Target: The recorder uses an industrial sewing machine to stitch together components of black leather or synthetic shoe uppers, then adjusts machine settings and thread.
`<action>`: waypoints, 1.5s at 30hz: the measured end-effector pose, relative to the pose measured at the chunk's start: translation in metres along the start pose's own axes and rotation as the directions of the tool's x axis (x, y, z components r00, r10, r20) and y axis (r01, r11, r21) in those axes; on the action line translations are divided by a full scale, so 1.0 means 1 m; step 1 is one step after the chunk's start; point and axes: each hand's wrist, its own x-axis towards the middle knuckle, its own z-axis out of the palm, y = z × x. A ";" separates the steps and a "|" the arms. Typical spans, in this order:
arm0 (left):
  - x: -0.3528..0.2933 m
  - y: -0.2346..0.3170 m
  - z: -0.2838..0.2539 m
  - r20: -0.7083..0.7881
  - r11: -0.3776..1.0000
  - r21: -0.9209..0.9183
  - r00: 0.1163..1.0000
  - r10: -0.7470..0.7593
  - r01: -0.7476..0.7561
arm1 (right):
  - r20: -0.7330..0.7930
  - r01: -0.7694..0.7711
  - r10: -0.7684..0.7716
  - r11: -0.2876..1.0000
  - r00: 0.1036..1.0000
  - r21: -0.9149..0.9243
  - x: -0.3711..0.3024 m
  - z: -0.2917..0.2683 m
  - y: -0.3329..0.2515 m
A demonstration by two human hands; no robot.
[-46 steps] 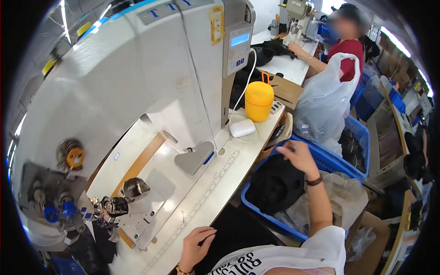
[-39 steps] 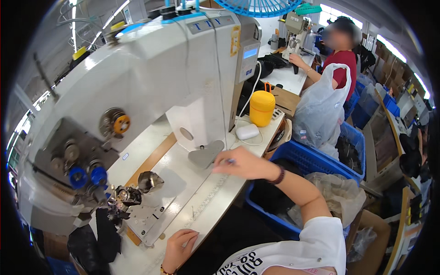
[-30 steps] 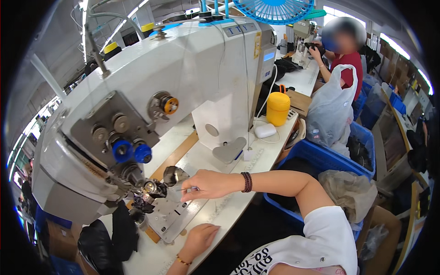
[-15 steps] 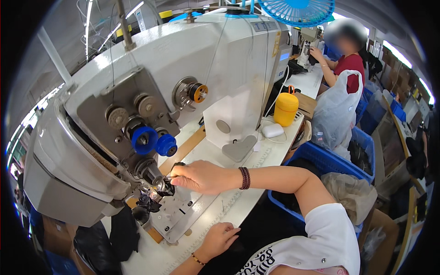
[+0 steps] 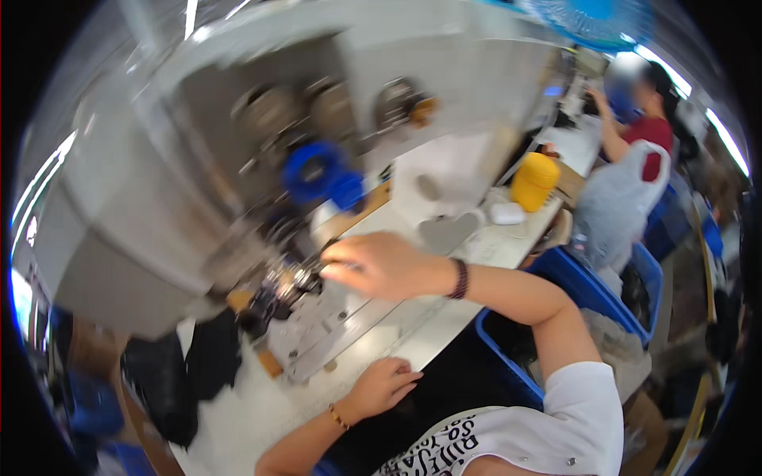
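Overhead, a large grey-white industrial sewing machine (image 5: 238, 159) fills the upper left of the motion-blurred view, with two round blue knobs (image 5: 317, 176) on its face. Everything below is placed from this machine.

Directly under the machine's head, at the needle area, the person's right hand (image 5: 381, 266) reaches in from the right across the white worktable (image 5: 262, 412). Its fingers (image 5: 337, 262) are curled close together at the dark metal presser parts (image 5: 290, 282); the blur hides whether they pinch anything, so I cannot tell if the grip is closed on something. A dark beaded bracelet (image 5: 460, 278) circles that wrist.

Just below the needle area lies a flat grey metal plate (image 5: 333, 325) set into the table. Nearer the person than that plate, the left hand (image 5: 385, 386) rests on the table edge, fingers loosely bent, holding nothing, with a thin bracelet at the wrist.

Left of the machine's base, dark fabric (image 5: 198, 365) hangs off the table. To the machine's right stand a yellow plastic container (image 5: 533, 181), a small white box (image 5: 506, 213) and a grey heart-shaped piece (image 5: 446, 232). Beyond the table edge on that side sit blue plastic bins (image 5: 587, 289).

Far right of the machine, another person in a red top (image 5: 643, 139) works at a separate station.
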 end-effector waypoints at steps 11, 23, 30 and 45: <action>-0.011 -0.002 0.002 -0.025 0.997 -0.064 0.999 -0.041 0.040 | -0.083 0.210 -0.241 0.938 0.967 -0.276 0.017 0.002 -0.007; -0.011 -0.004 0.004 -0.029 0.996 -0.073 0.998 -0.052 0.049 | -0.298 0.094 -0.243 0.894 0.923 -0.438 0.008 0.044 -0.010; -0.011 -0.002 0.003 -0.034 0.997 -0.060 0.998 -0.052 0.050 | -0.082 0.219 -0.284 0.868 0.955 -0.446 0.018 0.011 -0.007; -0.011 -0.008 0.007 -0.063 0.989 -0.134 0.995 -0.075 0.066 | -0.268 0.173 -0.239 0.953 0.933 -0.248 0.006 0.010 -0.003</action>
